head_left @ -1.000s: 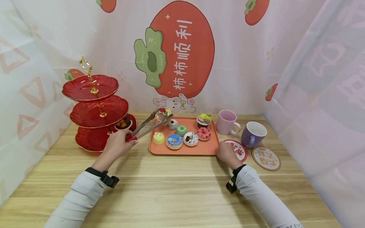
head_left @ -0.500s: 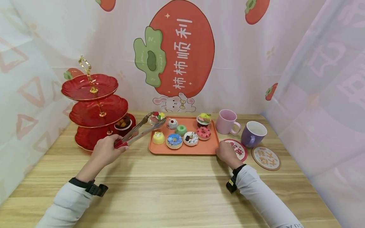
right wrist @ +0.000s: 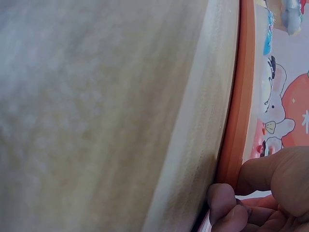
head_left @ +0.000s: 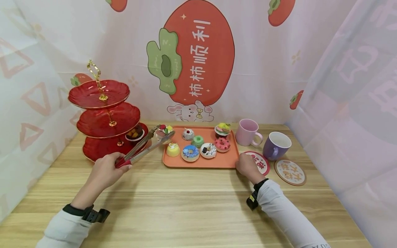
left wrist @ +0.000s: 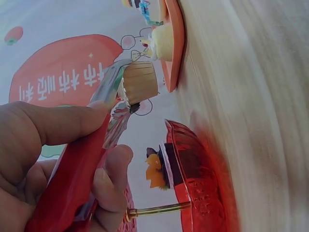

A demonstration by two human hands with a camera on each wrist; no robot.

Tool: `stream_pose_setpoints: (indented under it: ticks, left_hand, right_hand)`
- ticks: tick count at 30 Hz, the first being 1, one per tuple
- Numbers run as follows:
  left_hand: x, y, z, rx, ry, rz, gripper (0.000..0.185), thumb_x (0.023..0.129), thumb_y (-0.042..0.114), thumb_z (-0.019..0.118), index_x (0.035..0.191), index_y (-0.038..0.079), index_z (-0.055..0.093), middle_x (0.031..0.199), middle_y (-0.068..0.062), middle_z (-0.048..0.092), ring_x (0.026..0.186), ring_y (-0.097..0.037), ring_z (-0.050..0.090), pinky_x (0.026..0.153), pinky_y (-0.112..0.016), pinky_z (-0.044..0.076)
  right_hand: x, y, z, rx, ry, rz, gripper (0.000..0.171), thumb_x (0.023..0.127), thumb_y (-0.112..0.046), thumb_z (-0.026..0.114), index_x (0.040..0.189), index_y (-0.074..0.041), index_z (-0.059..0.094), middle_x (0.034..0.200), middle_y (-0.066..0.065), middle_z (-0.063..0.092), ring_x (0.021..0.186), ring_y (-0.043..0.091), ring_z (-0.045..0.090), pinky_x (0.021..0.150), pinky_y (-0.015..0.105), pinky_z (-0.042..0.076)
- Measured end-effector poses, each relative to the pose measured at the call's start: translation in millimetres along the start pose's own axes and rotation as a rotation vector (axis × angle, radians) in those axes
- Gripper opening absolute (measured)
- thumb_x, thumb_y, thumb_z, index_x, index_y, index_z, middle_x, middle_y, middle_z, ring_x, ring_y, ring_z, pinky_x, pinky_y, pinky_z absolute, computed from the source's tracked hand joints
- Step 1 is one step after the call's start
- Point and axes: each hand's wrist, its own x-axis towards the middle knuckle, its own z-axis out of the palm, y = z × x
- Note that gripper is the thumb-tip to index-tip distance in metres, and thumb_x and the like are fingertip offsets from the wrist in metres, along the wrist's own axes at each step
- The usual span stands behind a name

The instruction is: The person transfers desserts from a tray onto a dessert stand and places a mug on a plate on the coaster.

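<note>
1. I have the left hand (head_left: 107, 170) gripping a red-handled pair of tongs (head_left: 152, 147), thumb against one arm and fingers curled against the other.
2. Between the tips of the tongs I see a cupcake (left wrist: 140, 82) with red, yellow and green bits on top. It is held up in the air, near the back left corner of the orange tray (head_left: 227, 159).
3. I have the right hand (head_left: 246, 165) pinching the front right corner of that tray between thumb and fingers.
4. On the tray I count a yellow cake (head_left: 173, 150), a blue doughnut (head_left: 190, 157), a white doughnut (head_left: 212, 154), a pink doughnut (head_left: 222, 150), a green ring cake (head_left: 197, 142), a white cake with a cherry (head_left: 187, 135) and a yellow-topped cupcake (head_left: 222, 130).
5. To the left I see a red three-tier stand (head_left: 97, 121), with a dark cupcake (head_left: 134, 133) on its bottom tier.
6. To the right, a pink mug (head_left: 246, 133) and a purple mug (head_left: 273, 146) stand on the wooden table (head_left: 186, 210). In front of them lie a pink-rimmed coaster (head_left: 260, 165), partly hidden by the right hand, and a brown-rimmed coaster (head_left: 290, 173).
</note>
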Motion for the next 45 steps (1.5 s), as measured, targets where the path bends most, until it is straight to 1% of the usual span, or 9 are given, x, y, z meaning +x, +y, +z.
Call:
stream_pose_setpoints:
  ticks: [4, 11, 23, 30, 35, 40, 45]
  left_hand:
    - [-6.3, -1.1, -0.3, -0.010, 0.009, 0.003, 0.036, 0.076, 0.017, 0.075, 0.099, -0.008, 0.061, 0.074, -0.008, 0.059, 0.065, -0.023, 0.050, 0.052, -0.032, 0.038]
    - [-17.7, -5.1, -1.2, -0.015, 0.018, -0.025, 0.038, 0.076, 0.019, 0.076, 0.100, -0.006, 0.061, 0.076, -0.009, 0.060, 0.065, -0.022, 0.050, 0.052, -0.032, 0.038]
    - [-30.8, -14.5, -13.9, 0.011, 0.000, -0.070, 0.045, 0.077, 0.024, 0.076, 0.103, -0.008, 0.059, 0.075, -0.010, 0.057, 0.065, -0.024, 0.049, 0.051, -0.033, 0.036]
    - [-41.0, -24.5, -21.2, 0.047, 0.050, -0.058, 0.042, 0.076, 0.024, 0.076, 0.101, -0.006, 0.061, 0.073, -0.008, 0.058, 0.062, -0.021, 0.049, 0.050, -0.032, 0.035]
    - [-50.3, -33.2, -24.3, 0.050, 0.076, -0.056, 0.034, 0.077, 0.024, 0.075, 0.095, -0.002, 0.062, 0.067, -0.002, 0.054, 0.057, -0.018, 0.045, 0.048, -0.032, 0.033]
    - [-57.2, -41.0, -29.8, 0.059, 0.099, -0.079, 0.035, 0.079, 0.028, 0.073, 0.096, 0.000, 0.062, 0.066, -0.002, 0.053, 0.056, -0.018, 0.044, 0.047, -0.032, 0.032]
    - [-62.0, -46.8, -38.3, 0.067, 0.092, -0.116, 0.040, 0.081, 0.030, 0.072, 0.100, -0.004, 0.061, 0.068, -0.003, 0.055, 0.057, -0.019, 0.045, 0.048, -0.033, 0.032]
  right_hand:
    - [0.6, -0.4, -0.8, 0.002, 0.001, -0.001, 0.015, 0.081, 0.000, 0.052, 0.067, -0.001, 0.054, 0.062, 0.009, 0.048, 0.058, 0.023, 0.046, 0.054, 0.033, 0.038]
    - [-0.4, -1.1, -1.4, 0.003, 0.013, -0.013, 0.015, 0.081, 0.001, 0.050, 0.066, -0.001, 0.054, 0.063, 0.010, 0.049, 0.060, 0.024, 0.048, 0.056, 0.037, 0.041]
    - [-2.9, -0.4, 0.7, 0.033, -0.008, -0.002, 0.015, 0.080, 0.001, 0.050, 0.066, -0.001, 0.053, 0.062, 0.009, 0.046, 0.057, 0.023, 0.046, 0.053, 0.033, 0.037]
    - [-1.2, 1.4, 0.4, 0.027, 0.023, -0.018, 0.015, 0.079, 0.000, 0.050, 0.065, -0.002, 0.053, 0.062, 0.010, 0.048, 0.058, 0.024, 0.047, 0.053, 0.035, 0.039]
    - [-0.6, 0.6, 0.3, 0.027, 0.007, -0.014, 0.016, 0.081, 0.000, 0.050, 0.065, -0.002, 0.053, 0.061, 0.009, 0.047, 0.057, 0.023, 0.046, 0.053, 0.034, 0.039]
    - [0.1, 0.8, 0.1, 0.032, -0.024, 0.006, 0.016, 0.082, 0.000, 0.050, 0.067, -0.001, 0.054, 0.062, 0.009, 0.047, 0.057, 0.022, 0.047, 0.053, 0.033, 0.037]
    - [0.9, 1.4, 0.2, 0.037, -0.025, 0.009, 0.015, 0.082, 0.000, 0.050, 0.068, -0.001, 0.055, 0.062, 0.009, 0.047, 0.057, 0.023, 0.047, 0.053, 0.033, 0.037]
